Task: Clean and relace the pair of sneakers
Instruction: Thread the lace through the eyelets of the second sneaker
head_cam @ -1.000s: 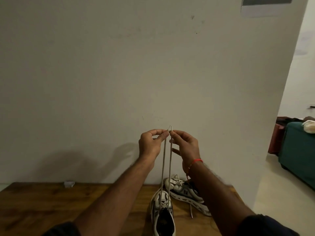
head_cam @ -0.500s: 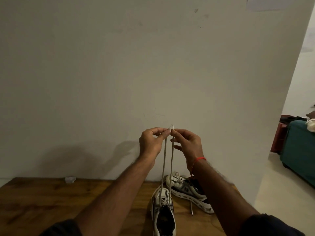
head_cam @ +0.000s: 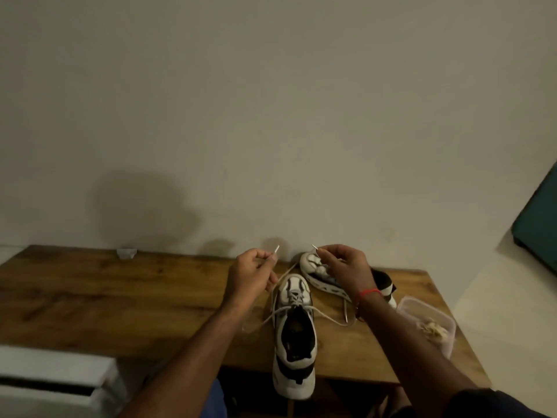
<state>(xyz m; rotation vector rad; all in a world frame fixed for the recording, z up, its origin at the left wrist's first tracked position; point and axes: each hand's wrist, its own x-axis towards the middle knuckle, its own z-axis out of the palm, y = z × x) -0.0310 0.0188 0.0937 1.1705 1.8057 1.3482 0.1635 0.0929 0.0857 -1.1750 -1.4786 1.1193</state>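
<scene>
A white and black sneaker (head_cam: pixel 294 333) stands on the wooden table (head_cam: pixel 120 300), toe towards the wall, its heel over the front edge. A pale lace (head_cam: pixel 327 316) runs through its lowest eyelets and trails to both sides. My left hand (head_cam: pixel 251 277) pinches one lace tip just left of the toe. My right hand (head_cam: pixel 343 267) pinches the other tip above the second sneaker (head_cam: pixel 315 271), which lies on its side behind the first one and is partly hidden by my wrist.
A clear plastic container (head_cam: pixel 428 324) with something crumpled and beige inside sits near the table's right edge. A small pale object (head_cam: pixel 126 252) lies by the wall. A white unit (head_cam: pixel 54 384) stands at the lower left, a dark green piece of furniture (head_cam: pixel 539 218) at the right.
Both hands have dropped from chest height down to the table and moved apart, so the lace ends are no longer held together. The view has tilted down.
</scene>
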